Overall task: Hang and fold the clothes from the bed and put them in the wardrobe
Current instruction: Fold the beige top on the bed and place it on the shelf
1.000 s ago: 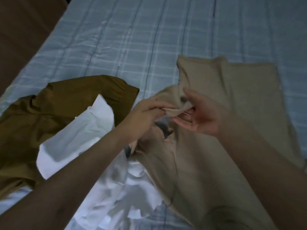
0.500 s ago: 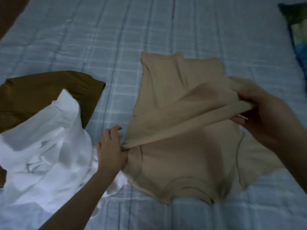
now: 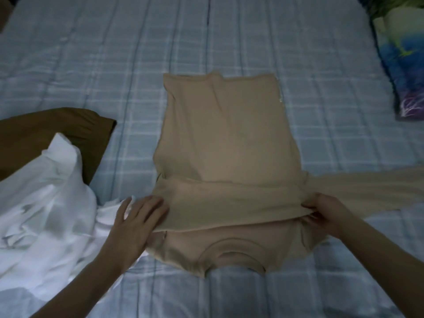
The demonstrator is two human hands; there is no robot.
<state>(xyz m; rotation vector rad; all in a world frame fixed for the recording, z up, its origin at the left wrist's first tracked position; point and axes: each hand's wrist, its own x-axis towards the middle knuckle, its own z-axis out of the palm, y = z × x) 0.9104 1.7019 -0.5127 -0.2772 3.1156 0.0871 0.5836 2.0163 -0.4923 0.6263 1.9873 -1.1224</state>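
The beige shirt lies flat on the bed, collar nearest me, its long axis running away toward the hem. My left hand presses flat, fingers straight, on the folded sleeve's left end; my right hand pinches its right end. Half a second ago that sleeve was lifted; now it lies across the chest. White clothing and a brown garment crowd the left; open sheet lies beyond, a patterned pillow far right.
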